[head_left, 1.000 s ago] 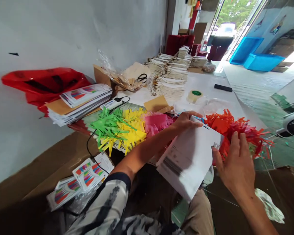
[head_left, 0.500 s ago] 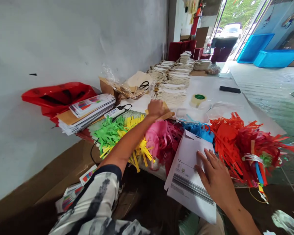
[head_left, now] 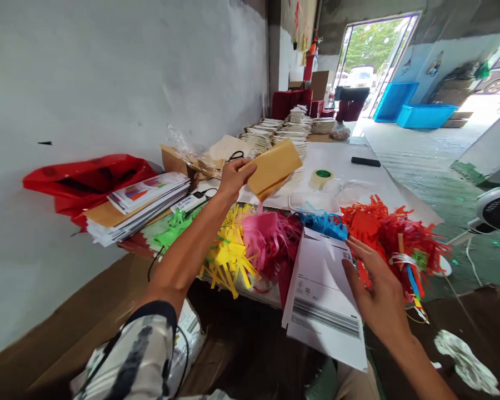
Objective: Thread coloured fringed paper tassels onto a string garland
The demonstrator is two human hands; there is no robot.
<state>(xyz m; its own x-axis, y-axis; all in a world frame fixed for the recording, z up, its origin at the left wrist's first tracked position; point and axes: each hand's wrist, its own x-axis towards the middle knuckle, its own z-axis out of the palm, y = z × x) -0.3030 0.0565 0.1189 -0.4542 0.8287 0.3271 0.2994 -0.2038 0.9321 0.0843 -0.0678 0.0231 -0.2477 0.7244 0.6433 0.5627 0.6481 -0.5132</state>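
Note:
My left hand (head_left: 232, 176) is raised over the table, pinching a tan kraft paper piece (head_left: 275, 168) by its left end. My right hand (head_left: 377, 294) rests with spread fingers on the right edge of a white printed envelope (head_left: 323, 297) that leans against the table's front edge over my lap. Behind the envelope lie bunches of cut paper fringe: green (head_left: 173, 228), yellow (head_left: 229, 250), pink (head_left: 269, 239), blue (head_left: 327, 224) and red-orange (head_left: 389, 233).
A stack of printed sheets (head_left: 144, 197) and a red plastic bag (head_left: 87, 178) sit at the left by the wall. Further back are a tape roll (head_left: 321, 178), a clear tray (head_left: 314, 201), a black phone (head_left: 365, 161), scissors and piles of paper tags (head_left: 281, 133). A white fan (head_left: 498, 214) stands at the right.
My left hand reached from the envelope to the tan paper on the table and lifted it. My right hand stayed on the white envelope, shifting to its right edge.

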